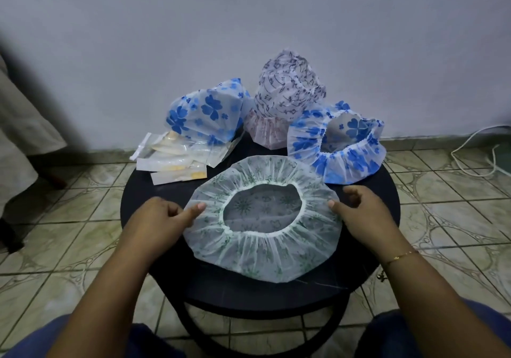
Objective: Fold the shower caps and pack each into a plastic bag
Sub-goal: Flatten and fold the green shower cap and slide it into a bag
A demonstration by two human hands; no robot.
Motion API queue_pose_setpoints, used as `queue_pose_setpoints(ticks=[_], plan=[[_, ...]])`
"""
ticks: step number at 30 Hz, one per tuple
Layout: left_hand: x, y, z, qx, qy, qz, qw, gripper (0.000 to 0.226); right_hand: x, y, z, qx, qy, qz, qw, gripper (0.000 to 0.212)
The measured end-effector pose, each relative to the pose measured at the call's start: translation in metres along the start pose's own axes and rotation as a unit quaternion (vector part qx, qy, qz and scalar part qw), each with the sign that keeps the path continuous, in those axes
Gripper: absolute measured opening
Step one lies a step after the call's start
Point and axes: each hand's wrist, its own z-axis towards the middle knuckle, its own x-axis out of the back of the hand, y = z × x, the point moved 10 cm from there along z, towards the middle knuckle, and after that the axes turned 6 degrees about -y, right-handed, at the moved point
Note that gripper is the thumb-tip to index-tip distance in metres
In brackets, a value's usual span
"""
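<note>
Fingers of both hands are pinching the green-print cap's opposite edges, spreading it flat on the surface (likely for folding).

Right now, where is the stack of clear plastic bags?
In the head view, the stack of clear plastic bags lies at the round black table's far left edge, partly under the blue-flowered shower cap.

round black table, 4 shower caps, plastic bags
</note>
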Motion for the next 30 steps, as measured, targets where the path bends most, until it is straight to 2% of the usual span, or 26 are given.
queue_pose_setpoints(ticks=[2,3,4,7,11,14,17,19,22,23,25,26,30], plan=[[-0.004,0.007,0.002,-0.05,0.014,-0.036,0.998,0.04,-0.003,0.008,0.001,-0.036,-0.018,-0.043,0.998,0.056],[-0.011,0.009,0.004,-0.063,-0.004,-0.038,0.997,0.028,-0.006,0.011,0.0,-0.047,-0.035,-0.044,0.997,0.054],[-0.02,0.009,0.004,-0.06,-0.033,-0.018,0.998,0.028,-0.009,0.013,0.001,-0.048,-0.049,-0.035,0.997,0.046],[-0.033,0.008,0.002,-0.046,-0.074,0.05,0.995,0.033,-0.013,0.006,0.002,-0.014,-0.057,0.004,0.998,0.018],[-0.026,0.004,0.004,0.008,-0.088,0.05,0.995,0.05,-0.015,-0.002,0.007,0.003,-0.05,0.075,0.996,0.016],[-0.012,0.01,0.011,0.017,-0.018,0.031,0.999,0.055,-0.023,-0.006,0.011,0.001,-0.077,0.104,0.992,0.017],[-0.005,0.019,0.026,-0.004,0.041,-0.072,0.997,0.037,-0.026,-0.007,0.015,-0.014,-0.093,0.096,0.991,0.02],[-0.019,0.015,0.042,0.019,-0.012,-0.162,0.987,0.029,-0.03,-0.007,0.017,-0.024,-0.109,0.093,0.989,0.023],[-0.046,0.006,0.051,0.078,-0.126,-0.259,0.955,0.045,-0.031,-0.006,0.021,-0.031,-0.115,0.101,0.988,0.013],[-0.05,0.005,0.051,0.089,-0.142,-0.253,0.953,0.053,-0.028,-0.007,0.023,-0.028,-0.101,0.102,0.989,0.021],[-0.053,0.006,0.052,0.084,-0.147,-0.208,0.963,0.063,-0.025,-0.004,0.028,-0.023,-0.072,0.089,0.993,0.052],[-0.054,0.009,0.051,0.071,-0.14,-0.185,0.97,0.065,-0.024,-0.003,0.029,-0.02,-0.061,0.076,0.995,0.057],[-0.051,0.014,0.054,0.032,-0.097,-0.148,0.984,0.06,-0.022,-0.004,0.031,-0.011,-0.037,0.003,0.999,0.042]])
